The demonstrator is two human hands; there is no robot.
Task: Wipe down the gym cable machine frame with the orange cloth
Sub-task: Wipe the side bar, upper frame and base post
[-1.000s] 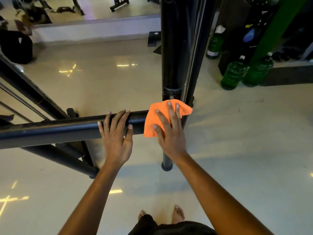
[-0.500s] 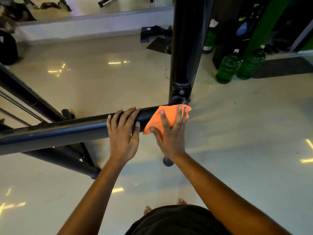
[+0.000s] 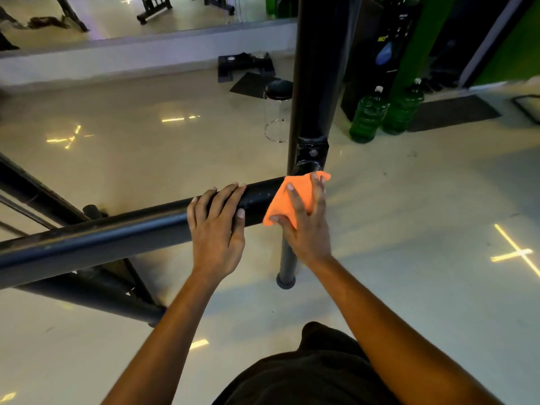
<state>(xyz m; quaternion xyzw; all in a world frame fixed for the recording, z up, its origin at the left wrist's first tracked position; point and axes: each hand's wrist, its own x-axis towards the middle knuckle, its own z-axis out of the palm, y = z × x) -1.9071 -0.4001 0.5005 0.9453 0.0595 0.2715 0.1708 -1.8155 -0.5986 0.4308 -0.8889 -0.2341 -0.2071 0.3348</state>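
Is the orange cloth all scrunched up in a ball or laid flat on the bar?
Laid fairly flat. The orange cloth drapes over the black metal bar, pressed down under the right hand.

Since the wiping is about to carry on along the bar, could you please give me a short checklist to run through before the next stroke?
1. Orange cloth lies on the horizontal bar at its joint with the upright post: ok.
2. Right hand presses the cloth with spread fingers: ok.
3. Left hand rests on the bar just beside the cloth, blocking a stroke that way: not ok.
4. Cloth covers the far side of the bar: cannot tell.
5. Bar to the left of the left hand free of other things: ok.
6. Bar already clean where wiped: cannot tell.
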